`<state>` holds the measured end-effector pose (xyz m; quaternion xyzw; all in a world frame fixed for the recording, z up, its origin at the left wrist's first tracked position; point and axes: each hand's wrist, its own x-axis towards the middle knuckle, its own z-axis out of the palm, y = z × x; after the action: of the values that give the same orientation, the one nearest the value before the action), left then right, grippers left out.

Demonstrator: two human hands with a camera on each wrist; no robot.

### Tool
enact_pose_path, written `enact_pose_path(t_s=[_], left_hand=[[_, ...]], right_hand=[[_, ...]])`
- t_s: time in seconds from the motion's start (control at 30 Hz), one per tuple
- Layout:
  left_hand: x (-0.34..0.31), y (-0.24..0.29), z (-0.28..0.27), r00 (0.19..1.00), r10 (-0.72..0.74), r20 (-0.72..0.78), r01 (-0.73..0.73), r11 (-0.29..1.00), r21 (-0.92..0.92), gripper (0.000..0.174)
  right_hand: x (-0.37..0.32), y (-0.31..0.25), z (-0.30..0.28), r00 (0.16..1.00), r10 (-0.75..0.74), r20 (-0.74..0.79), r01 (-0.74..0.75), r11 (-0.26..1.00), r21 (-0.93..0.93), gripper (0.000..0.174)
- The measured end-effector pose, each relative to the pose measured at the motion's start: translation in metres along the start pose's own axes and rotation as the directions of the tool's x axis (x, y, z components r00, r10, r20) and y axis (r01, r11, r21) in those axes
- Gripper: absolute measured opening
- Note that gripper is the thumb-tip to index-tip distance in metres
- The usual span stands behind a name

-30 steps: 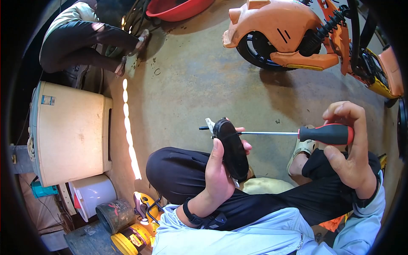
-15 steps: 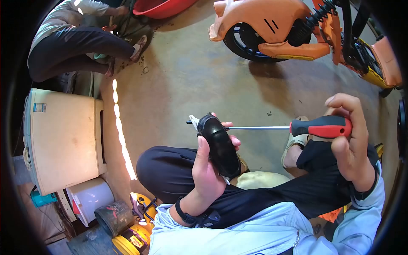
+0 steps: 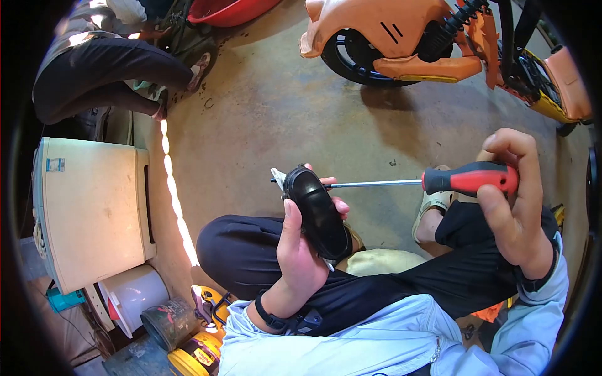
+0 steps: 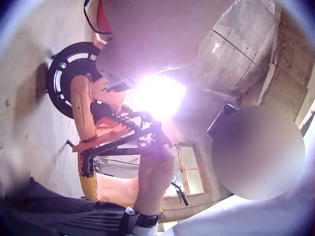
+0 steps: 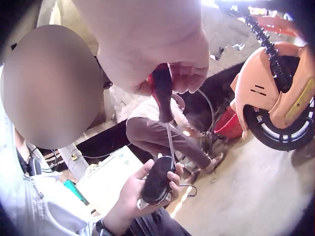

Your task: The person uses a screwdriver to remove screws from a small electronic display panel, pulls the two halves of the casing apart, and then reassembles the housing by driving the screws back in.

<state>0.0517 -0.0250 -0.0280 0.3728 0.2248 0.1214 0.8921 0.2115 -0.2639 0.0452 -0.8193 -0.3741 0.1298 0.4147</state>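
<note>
My left hand grips a glossy black oval part with a pale bracket at its far end. A dark cable shows beside the part in the right wrist view. My right hand holds the butt of a red and black screwdriver between thumb and curled fingers. The metal shaft runs level to the left, reaching the side of the part behind my left fingers. Its tip is hidden there. In the right wrist view the handle points down toward the oval part.
An orange scooter stands at upper right. Another person crouches at upper left near a red basin. To my left are a cream box, a white bucket and a yellow tub. My legs lie beneath the work.
The screwdriver handle has turned about its axis, bringing its red side up. The whole head view has shifted, so most things sit farther left and higher. The other person has leaned over.
</note>
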Motion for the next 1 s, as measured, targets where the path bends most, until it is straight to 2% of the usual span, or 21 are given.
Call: enact_pose_path(t_s=[0.07,0.1,0.13,0.2,0.23,0.3,0.33,0.4,0.53,0.6,0.73,0.8,0.83,0.87,0.93,1.0], left_hand=[[0.000,0.000,0.001,1.000,0.012,0.011,-0.012,1.000,-0.002,0.065],[0.000,0.000,0.001,1.000,0.011,0.011,-0.011,1.000,-0.002,0.065],[0.001,0.000,0.001,1.000,0.010,0.014,-0.010,1.000,-0.005,0.064],[0.000,-0.001,0.001,1.000,0.006,0.017,-0.006,1.000,-0.006,0.064],[0.000,0.000,0.000,1.000,0.000,0.024,0.001,1.000,-0.005,0.064],[0.000,-0.001,0.000,1.000,-0.008,0.030,0.008,1.000,-0.003,0.064],[-0.001,-0.001,0.000,0.999,-0.021,0.028,0.022,1.000,-0.013,0.064],[-0.001,-0.001,0.000,0.999,-0.036,0.025,0.037,0.999,-0.024,0.063],[-0.001,0.000,0.000,0.996,-0.084,0.019,0.084,0.996,-0.041,0.063],[0.000,0.000,0.001,0.995,-0.102,0.017,0.102,0.993,-0.058,0.063],[0.000,0.000,-0.001,0.992,-0.124,0.019,0.125,0.988,-0.090,0.063],[0.001,0.000,-0.001,0.991,-0.129,0.023,0.130,0.986,-0.106,0.062],[0.000,0.002,0.002,0.991,-0.136,0.015,0.137,0.986,-0.099,0.063],[0.000,0.002,0.003,0.990,-0.143,0.007,0.143,0.985,-0.094,0.063],[0.001,0.001,0.003,0.987,-0.158,0.028,0.160,0.977,-0.141,0.064],[0.001,0.000,0.005,0.972,-0.219,0.080,0.229,0.960,-0.158,0.066]], right_hand=[[0.002,0.007,0.013,0.973,-0.180,-0.145,0.207,0.958,0.196,0.063],[0.005,0.007,0.010,0.954,-0.276,-0.115,0.290,0.947,0.135,0.058],[0.006,0.004,0.010,0.954,-0.275,-0.115,0.290,0.948,0.135,0.058],[0.005,-0.005,0.014,0.973,-0.186,-0.135,0.222,0.910,0.351,0.052],[0.003,-0.005,0.013,0.974,-0.184,-0.136,0.221,0.910,0.351,0.052],[-0.001,-0.003,0.010,0.994,-0.075,-0.082,0.102,0.908,0.406,0.057],[-0.001,-0.004,0.012,0.994,-0.074,-0.082,0.101,0.908,0.406,0.057],[0.001,-0.006,0.017,0.975,-0.106,-0.197,0.181,0.893,0.412,0.052],[0.002,-0.003,0.008,0.971,-0.210,-0.119,0.241,0.868,0.434,0.047],[0.004,-0.002,0.004,0.943,-0.319,-0.097,0.332,0.874,0.355,0.044],[-0.001,-0.008,0.002,0.960,-0.256,-0.117,0.281,0.874,0.397,0.045],[-0.004,-0.012,0.004,0.953,-0.156,-0.262,0.249,0.894,0.373,0.048],[-0.003,-0.006,0.000,0.935,-0.224,-0.276,0.310,0.894,0.325,0.053],[-0.005,-0.002,-0.001,0.915,-0.176,-0.363,0.273,0.933,0.235,0.056],[0.000,-0.002,0.000,0.896,-0.135,-0.424,0.233,0.954,0.189,0.059],[0.007,0.000,-0.001,0.924,-0.163,-0.345,0.237,0.954,0.183,0.058]])
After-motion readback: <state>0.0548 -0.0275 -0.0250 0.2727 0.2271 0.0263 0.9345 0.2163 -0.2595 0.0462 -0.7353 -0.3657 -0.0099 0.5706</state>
